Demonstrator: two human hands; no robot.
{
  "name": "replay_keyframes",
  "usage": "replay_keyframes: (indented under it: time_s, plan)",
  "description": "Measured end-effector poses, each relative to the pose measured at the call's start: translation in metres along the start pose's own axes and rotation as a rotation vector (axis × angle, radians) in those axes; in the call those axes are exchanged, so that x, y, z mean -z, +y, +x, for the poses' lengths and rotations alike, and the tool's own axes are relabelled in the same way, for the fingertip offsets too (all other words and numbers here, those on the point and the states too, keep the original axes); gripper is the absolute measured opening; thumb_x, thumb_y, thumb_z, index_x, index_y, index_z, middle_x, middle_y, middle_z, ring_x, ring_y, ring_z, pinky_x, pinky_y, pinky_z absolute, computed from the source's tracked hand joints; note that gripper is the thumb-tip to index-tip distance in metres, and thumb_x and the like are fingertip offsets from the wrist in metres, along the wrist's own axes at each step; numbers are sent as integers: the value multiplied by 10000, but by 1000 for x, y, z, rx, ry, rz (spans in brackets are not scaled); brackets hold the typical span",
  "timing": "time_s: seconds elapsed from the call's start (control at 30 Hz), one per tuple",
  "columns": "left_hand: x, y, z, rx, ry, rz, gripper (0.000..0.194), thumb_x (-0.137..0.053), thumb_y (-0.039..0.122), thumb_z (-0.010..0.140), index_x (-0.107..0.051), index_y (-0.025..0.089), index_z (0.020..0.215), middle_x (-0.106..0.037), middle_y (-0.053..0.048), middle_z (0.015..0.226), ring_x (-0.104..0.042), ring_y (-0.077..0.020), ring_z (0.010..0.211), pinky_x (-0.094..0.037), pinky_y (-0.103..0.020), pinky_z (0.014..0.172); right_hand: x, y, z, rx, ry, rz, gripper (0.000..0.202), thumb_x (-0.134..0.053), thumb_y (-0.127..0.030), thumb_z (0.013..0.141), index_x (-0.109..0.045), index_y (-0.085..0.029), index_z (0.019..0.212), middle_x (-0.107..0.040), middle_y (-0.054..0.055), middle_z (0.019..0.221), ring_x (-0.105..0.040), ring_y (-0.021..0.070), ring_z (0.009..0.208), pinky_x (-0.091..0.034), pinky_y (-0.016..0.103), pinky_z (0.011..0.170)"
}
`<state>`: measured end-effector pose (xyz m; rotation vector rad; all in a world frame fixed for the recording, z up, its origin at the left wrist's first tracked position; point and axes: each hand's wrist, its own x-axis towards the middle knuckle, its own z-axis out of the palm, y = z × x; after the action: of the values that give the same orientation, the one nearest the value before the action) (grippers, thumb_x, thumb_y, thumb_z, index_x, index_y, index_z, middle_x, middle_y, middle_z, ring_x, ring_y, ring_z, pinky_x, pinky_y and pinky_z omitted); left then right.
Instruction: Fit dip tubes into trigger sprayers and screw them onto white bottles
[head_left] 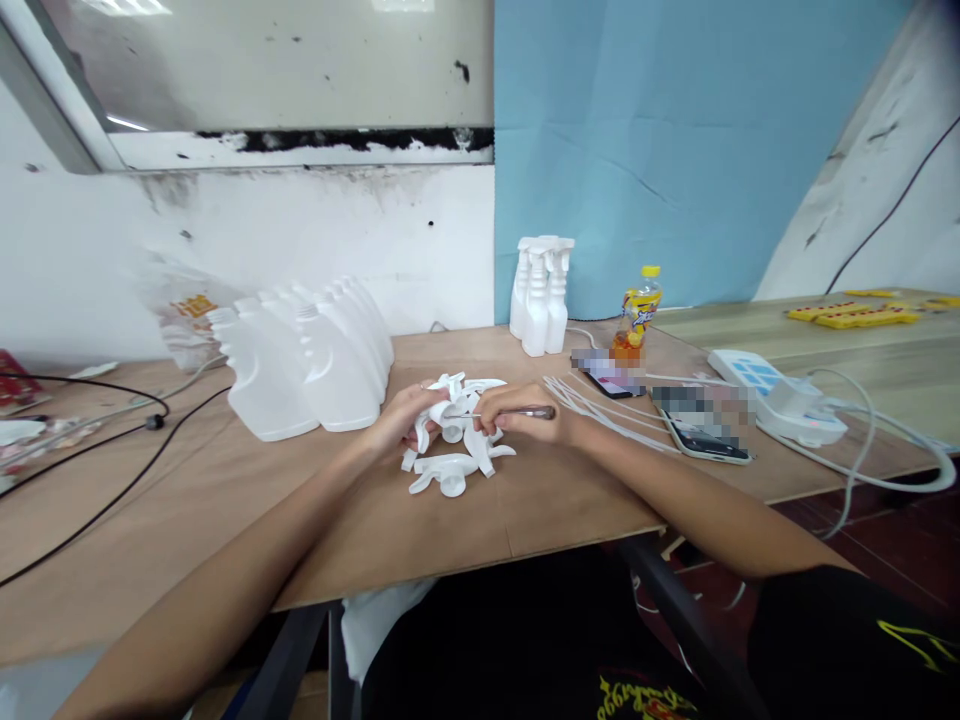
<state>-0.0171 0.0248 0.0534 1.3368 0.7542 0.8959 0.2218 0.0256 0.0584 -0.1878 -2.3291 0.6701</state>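
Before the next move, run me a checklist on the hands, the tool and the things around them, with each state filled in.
1. Left grip has a white spray head: ok.
2. Right grip has the slim tool: ok, its dark handle shows at the fist.
3. Tool tip seated in the spray head: cannot tell, too small.
4. Space around the hands free of parts: not ok, a loose spray head and others lie close.
5. Drink bottle capped: ok.
6. Spray bottles standing: ok, at the back.
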Motion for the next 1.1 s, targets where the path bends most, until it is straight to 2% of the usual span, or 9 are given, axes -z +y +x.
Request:
replay_keyframes:
  time_s: [0.1, 0.23, 0.37, 0.47, 0.53, 0.67, 0.8, 0.97, 1.1]
  plan:
    - [-2, -5, 0, -3, 23, 59, 347, -706, 464, 841, -498, 202, 752, -415, 67, 484, -233, -35, 311, -83, -170, 309, -1, 5, -2, 23, -34, -42, 329, -425, -338, 992, -643, -189, 796, -670, 85, 860, -631, 202, 824, -501, 363, 829]
    - [0, -4, -1, 3, 43, -1, 344, -712, 461, 835, -502, 199, 761, -402, 70, 495, -247, -35, 330, -107, -164, 318, -7, 5, -3, 26, -20, -84, 302, -419, -355, 1003, -646, -191, 892, -664, 102, 936, -622, 211, 906, -488, 381, 874]
    - [2, 1, -2, 23, -9, -133, 309, -712, 426, 831, -535, 180, 771, -395, 67, 486, -259, -37, 338, -149, -154, 317, -15, 1, -2, -29, 68, 136, 307, -438, -385, 1001, -627, -183, 869, -684, 118, 985, -639, 230, 971, -479, 419, 942]
    - [1, 2, -1, 47, -85, -240, 330, -696, 417, 821, -521, 165, 701, -378, 60, 465, -278, -41, 340, -206, -151, 312, -19, -2, -1, -71, 134, 357, 253, -440, -329, 990, -608, -179, 875, -693, 118, 1015, -659, 240, 972, -488, 447, 952]
    - [1, 1, 0, 54, -97, -269, 354, -679, 424, 830, -511, 158, 666, -378, 54, 464, -287, -41, 340, -224, -151, 309, -21, -4, 0, -86, 157, 390, 241, -429, -306, 988, -601, -179, 876, -691, 114, 1010, -661, 242, 970, -493, 454, 954]
    - [4, -2, 4, 36, -62, -357, 388, -675, 423, 862, -504, 147, 650, -397, 45, 513, -317, -35, 366, -237, -137, 310, -25, -4, 0, -4, 187, 78, 265, -420, -317, 1009, -627, -181, 914, -666, 119, 1024, -626, 241, 1035, -472, 441, 980]
    - [4, -3, 5, 26, -56, -494, 388, -655, 468, 891, -509, 154, 717, -433, 40, 594, -365, -43, 425, -262, -132, 331, -27, 3, -2, 71, 181, -181, 228, -413, -288, 1017, -619, -197, 1052, -569, 151, 1273, -562, 242, 1180, -452, 451, 1026]
    - [-3, 0, 0, -10, -56, -465, 266, -642, 406, 902, -563, 155, 865, -515, 14, 716, -438, -62, 504, -341, -166, 413, -24, 7, -2, 47, 204, -244, 207, -433, -281, 1021, -612, -220, 1104, -421, 134, 1526, -458, 246, 1360, -376, 496, 1122]
    - [-6, -2, -2, -68, -62, -355, 234, -627, 391, 902, -559, 174, 960, -562, -11, 815, -508, -103, 593, -401, -218, 494, -23, 6, -2, 18, 203, -210, 214, -421, -279, 1030, -608, -226, 1119, -476, 132, 1516, -472, 242, 1376, -362, 485, 1132]
